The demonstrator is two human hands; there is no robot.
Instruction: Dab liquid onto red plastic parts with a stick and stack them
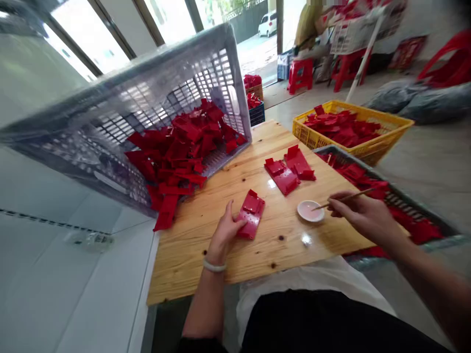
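This is a workshop: red parts (184, 142) lie heaped in a grey crate (237, 63) at upper left and a yellow crate (331, 144) at right; another person (308, 24) sits near more at upper right.

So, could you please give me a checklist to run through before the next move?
1. Stick held in the right hand: ok.
2. Stick's tip at the dish: ok.
3. Tip wet: cannot tell.
4. Left hand touching the near part: ok.
5. Two farther parts apart from the dish: ok.
6. Red pieces all inside the tilted crate: not ok, some spill past its rim.
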